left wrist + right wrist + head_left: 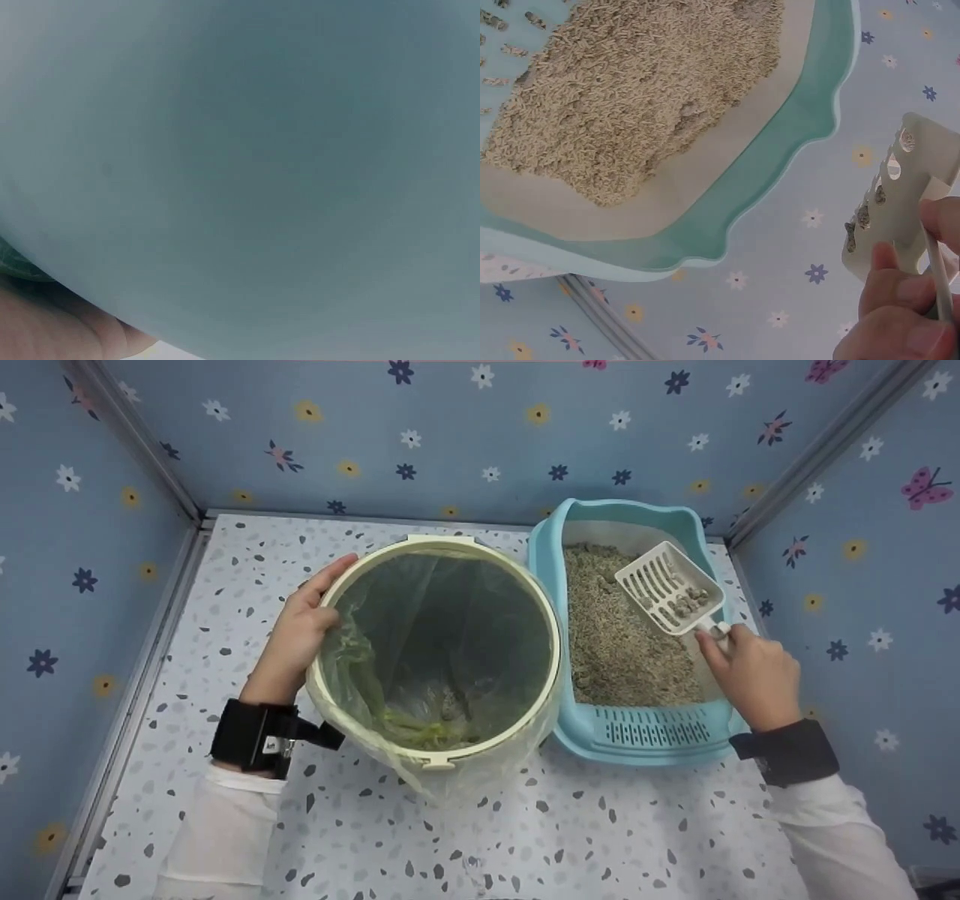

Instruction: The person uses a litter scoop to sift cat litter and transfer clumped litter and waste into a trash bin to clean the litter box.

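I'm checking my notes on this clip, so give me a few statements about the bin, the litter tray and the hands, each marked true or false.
1. The right hand holds a white scoop with clumps in it. True.
2. The scoop is over the bin. False: it is over the litter tray.
3. The left hand grips the bin's rim. True.
4. The bin has no liner. False: a clear plastic bag lines it.
5. The litter tray stands left of the bin. False: it stands to its right.
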Available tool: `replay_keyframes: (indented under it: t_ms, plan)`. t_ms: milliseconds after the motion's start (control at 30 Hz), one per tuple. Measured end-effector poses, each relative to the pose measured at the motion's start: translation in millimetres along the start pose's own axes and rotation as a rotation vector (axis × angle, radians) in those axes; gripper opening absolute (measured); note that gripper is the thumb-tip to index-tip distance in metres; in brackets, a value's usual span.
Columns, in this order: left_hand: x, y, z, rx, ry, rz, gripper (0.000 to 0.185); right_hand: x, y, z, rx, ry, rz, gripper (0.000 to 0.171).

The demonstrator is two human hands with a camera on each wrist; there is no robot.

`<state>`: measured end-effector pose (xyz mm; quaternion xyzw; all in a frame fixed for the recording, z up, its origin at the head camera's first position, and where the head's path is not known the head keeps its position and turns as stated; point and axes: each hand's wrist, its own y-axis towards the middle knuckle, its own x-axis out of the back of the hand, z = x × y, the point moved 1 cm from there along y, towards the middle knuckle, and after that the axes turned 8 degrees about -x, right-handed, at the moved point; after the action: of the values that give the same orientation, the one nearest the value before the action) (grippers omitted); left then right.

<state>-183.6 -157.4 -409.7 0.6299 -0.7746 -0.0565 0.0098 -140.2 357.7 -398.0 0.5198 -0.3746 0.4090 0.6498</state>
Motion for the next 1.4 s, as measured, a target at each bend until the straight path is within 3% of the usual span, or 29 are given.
replay_keyframes:
  t_ms: [500, 767, 967, 1133, 1400]
  plan:
    - [-0.1, -0.4, 0.7, -0.005, 0.010, -0.008, 0.078, 44, 4, 46, 0.093, 0.102, 0.052, 0.046]
    - [-0.4, -0.4, 0.4, -0.003, 0.008, -0.011, 0.078, 60, 7, 89, 0.275, 0.123, 0.029, 0.039]
    - [-0.3, 0.1, 0.6, 0.001, 0.010, -0.021, 0.079, 60, 5, 120, 0.501, 0.067, -0.089, 0.040]
    - [0.6, -0.3, 1.2, 0.003, 0.024, -0.026, 0.079, 58, 3, 142, 0.632, 0.010, -0.194, 0.039]
    - [-0.3, 0.6, 0.4, 0.002, 0.029, -0.022, 0.077, 60, -4, 165, 0.853, -0.068, -0.403, 0.015]
